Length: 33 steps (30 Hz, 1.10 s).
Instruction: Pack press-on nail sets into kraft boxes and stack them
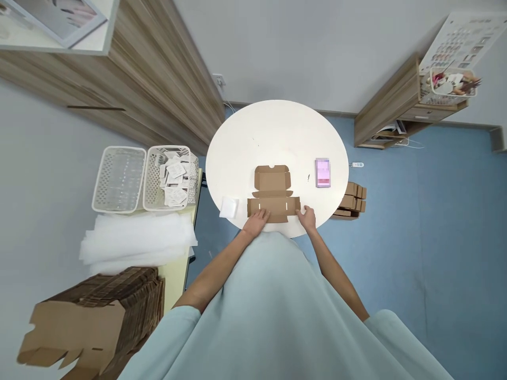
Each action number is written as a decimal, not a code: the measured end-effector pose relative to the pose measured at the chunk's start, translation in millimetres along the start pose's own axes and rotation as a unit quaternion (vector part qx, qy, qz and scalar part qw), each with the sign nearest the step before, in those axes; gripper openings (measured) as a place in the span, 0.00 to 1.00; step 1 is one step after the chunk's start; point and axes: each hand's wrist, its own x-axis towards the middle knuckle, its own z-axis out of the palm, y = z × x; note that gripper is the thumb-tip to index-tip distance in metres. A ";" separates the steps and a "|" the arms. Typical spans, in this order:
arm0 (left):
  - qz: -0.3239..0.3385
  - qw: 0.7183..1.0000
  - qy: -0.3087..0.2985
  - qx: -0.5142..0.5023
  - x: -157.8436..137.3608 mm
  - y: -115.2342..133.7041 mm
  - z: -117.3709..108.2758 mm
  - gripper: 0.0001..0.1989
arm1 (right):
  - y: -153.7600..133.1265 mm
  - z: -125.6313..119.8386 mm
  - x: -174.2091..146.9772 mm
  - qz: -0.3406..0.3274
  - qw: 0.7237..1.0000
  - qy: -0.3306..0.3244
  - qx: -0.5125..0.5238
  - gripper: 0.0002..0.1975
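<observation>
An unfolded brown cardboard box blank (273, 203) lies flat on the white round table (277, 132), with its flaps spread and two small slots showing. My left hand (256, 222) rests on its near left edge, fingers stretched over the cardboard. At the right end, my right hand (308, 217) has its thumb and fingers closed at the corner of the side flap. Left of the blank is a small white packet (228, 207). A pink and purple box (322, 173), blurred in its detail, stands on the right part of the table.
Left of me, a side table (174, 274) bears a basket of white packets (146, 203), a basket of clear items (103, 206), white foam sheets (134, 240) and stacked cardboard blanks (79, 327). Folded brown boxes (350, 200) sit beyond the table's right edge, below a wooden cabinet (388, 100).
</observation>
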 end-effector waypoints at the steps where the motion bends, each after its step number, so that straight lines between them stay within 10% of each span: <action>1: -0.020 1.000 -0.001 -0.014 -0.6 -4.2 -0.8 0.36 | -5.8 -2.1 2.1 -0.003 1.000 0.018 -0.002 0.29; 12: -0.094 0.989 0.009 -0.116 -0.9 -16.7 -5.2 0.30 | -89.2 19.6 55.1 -0.103 0.989 -0.096 -0.038 0.38; 25: -0.182 0.967 0.047 -0.174 7.9 -22.5 -13.4 0.25 | -58.6 27.3 21.9 -0.145 0.963 -0.192 -0.120 0.71; 33: -0.183 0.952 0.098 -0.225 3.9 -22.0 -8.4 0.41 | -51.5 27.5 15.9 -0.142 0.963 -0.194 -0.124 0.68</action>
